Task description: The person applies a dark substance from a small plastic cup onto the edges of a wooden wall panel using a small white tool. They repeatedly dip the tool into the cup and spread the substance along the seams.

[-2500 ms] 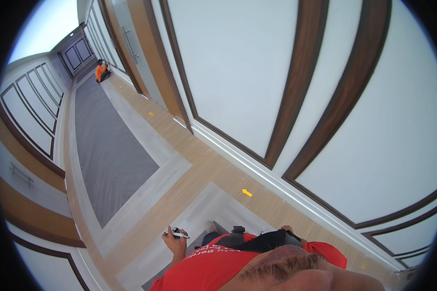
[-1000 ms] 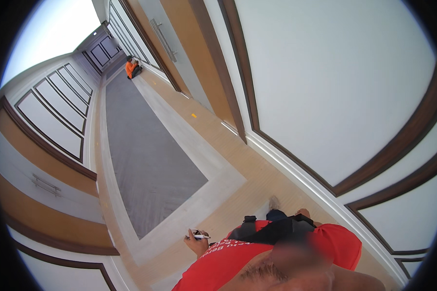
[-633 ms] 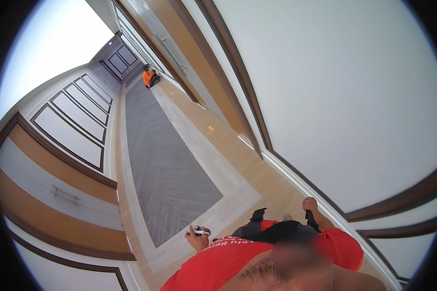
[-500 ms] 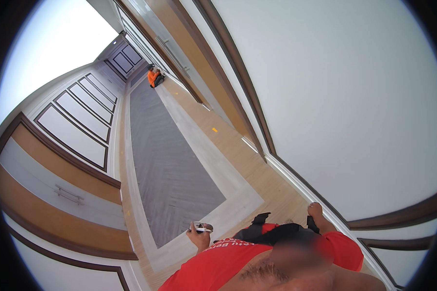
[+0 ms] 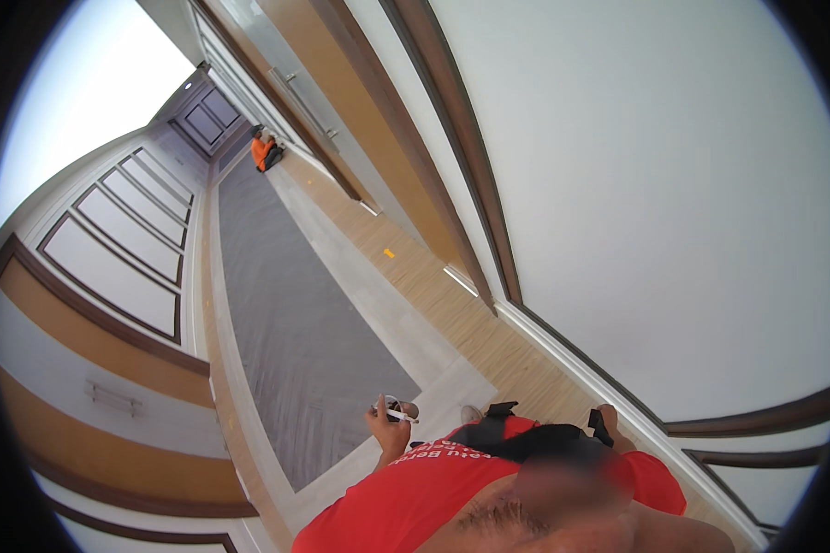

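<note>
Head view shows a slim white stick-like object (image 5: 402, 417) at lower centre, held in the partly curled left hand (image 5: 385, 429), the right hand (image 5: 608, 417) farther right near the white baseboard (image 5: 572, 366), its openness and hold unclear, and an orange-topped person (image 5: 263, 151) at upper left.

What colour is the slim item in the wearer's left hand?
The slim item in the left hand looks mostly white, best seen in the head view.

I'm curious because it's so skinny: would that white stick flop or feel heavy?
The white stick looks straight in the left hand, so it's probably stiff. It's thin, so it may be light.
</note>
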